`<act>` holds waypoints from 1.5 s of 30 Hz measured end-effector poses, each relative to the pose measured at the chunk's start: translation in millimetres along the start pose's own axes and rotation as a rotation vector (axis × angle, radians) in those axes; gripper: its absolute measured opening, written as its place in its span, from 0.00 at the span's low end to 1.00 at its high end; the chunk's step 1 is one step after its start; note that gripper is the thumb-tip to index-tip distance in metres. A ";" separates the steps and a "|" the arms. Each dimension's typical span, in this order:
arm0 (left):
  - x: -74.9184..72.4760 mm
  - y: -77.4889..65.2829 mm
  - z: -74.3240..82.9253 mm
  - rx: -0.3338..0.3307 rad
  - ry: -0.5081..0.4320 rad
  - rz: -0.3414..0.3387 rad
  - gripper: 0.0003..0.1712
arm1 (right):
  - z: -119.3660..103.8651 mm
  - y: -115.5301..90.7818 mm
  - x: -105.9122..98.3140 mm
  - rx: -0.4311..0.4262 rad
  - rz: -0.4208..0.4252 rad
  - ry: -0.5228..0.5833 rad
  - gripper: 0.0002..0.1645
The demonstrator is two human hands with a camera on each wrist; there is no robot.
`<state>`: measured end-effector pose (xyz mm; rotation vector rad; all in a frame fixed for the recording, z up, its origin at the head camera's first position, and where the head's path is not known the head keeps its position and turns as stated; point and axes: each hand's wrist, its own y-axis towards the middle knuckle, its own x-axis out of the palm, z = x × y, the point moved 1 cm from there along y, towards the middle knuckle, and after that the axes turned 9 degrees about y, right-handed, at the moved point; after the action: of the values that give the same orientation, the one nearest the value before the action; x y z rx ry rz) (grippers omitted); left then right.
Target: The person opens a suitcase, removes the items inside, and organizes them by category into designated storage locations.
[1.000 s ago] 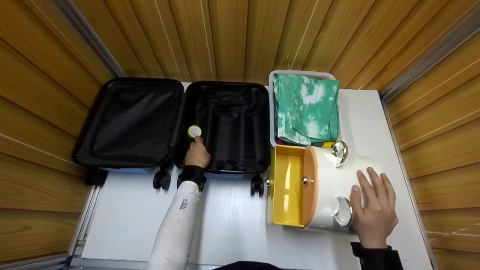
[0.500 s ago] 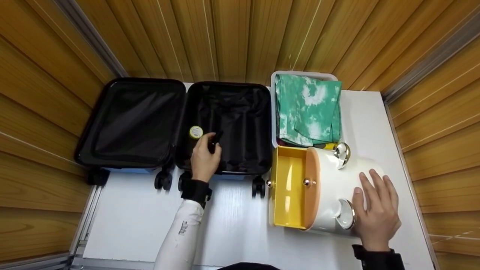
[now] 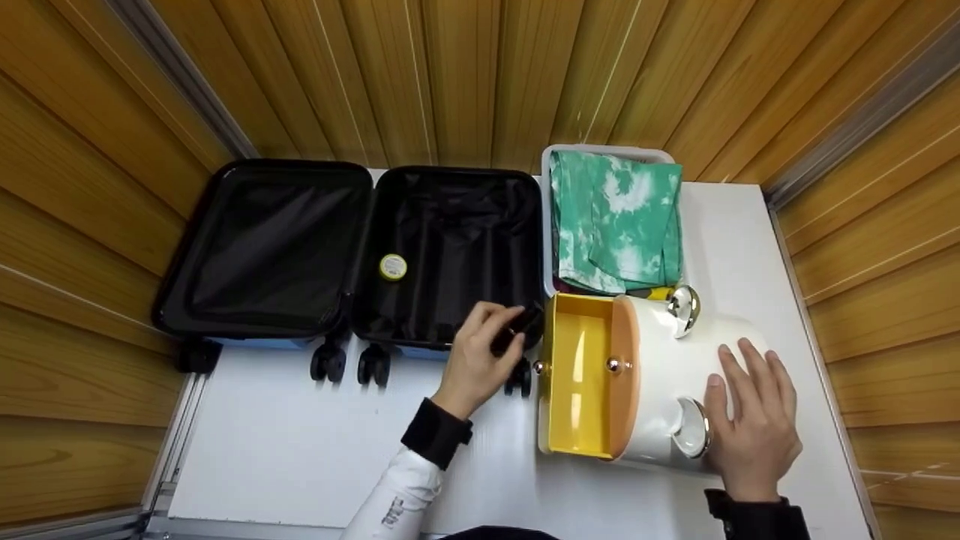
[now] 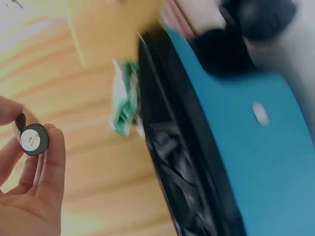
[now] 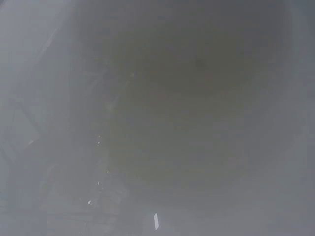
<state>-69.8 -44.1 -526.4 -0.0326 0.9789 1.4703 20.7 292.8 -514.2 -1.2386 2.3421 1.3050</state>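
Observation:
My left hand (image 3: 474, 364) pinches a small black cylindrical tube (image 4: 33, 140) between thumb and fingers. The left wrist view shows a round white label on the tube's end. In the head view this hand is over the front right corner of the open suitcase (image 3: 465, 247), left of a pulled-out yellow drawer (image 3: 577, 367). The drawer belongs to a white storage box (image 3: 660, 390) lying on the table, with gold-rimmed ear shapes. My right hand (image 3: 757, 424) rests on that box, fingers extended. A round tin with a yellow-green rim (image 3: 393, 267) lies inside the suitcase.
The suitcase's other half (image 3: 274, 247) lies open at the left. Behind the storage box, a white bin (image 3: 546, 225) holds a folded green-and-white cloth (image 3: 615, 217). Wood-patterned walls (image 3: 457, 82) enclose the white table (image 3: 300, 442). The right wrist view is a grey blur.
My left hand has let go of the round tin, picked up the black tube inside the suitcase and carried it right toward the drawer. My right hand stays on the box.

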 end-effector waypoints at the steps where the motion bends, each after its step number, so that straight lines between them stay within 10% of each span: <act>1: 2.7 -1.5 8.1 0.009 -0.005 -0.025 0.21 | 0.2 -0.1 0.1 0.002 0.001 -0.004 0.24; 15: 46.3 -18.3 77.0 0.184 0.478 -0.309 0.10 | 1.9 -1.2 1.1 -0.004 0.007 0.005 0.24; 31: 101.7 -35.6 88.7 0.200 0.972 -0.683 0.20 | -2.3 -1.9 1.4 0.011 -0.004 0.005 0.24; 39: 103.1 -35.8 86.3 0.228 0.954 -0.635 0.16 | -1.7 -2.1 0.1 0.017 -0.003 -0.008 0.24; 45: 85.6 -30.6 79.0 0.189 0.632 -0.408 0.16 | -1.0 -1.4 -0.9 0.006 -0.016 0.008 0.24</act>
<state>-19.6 64.4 -540.9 -0.5556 1.5125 0.9925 22.5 292.2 -514.0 -1.2600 2.3352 1.2898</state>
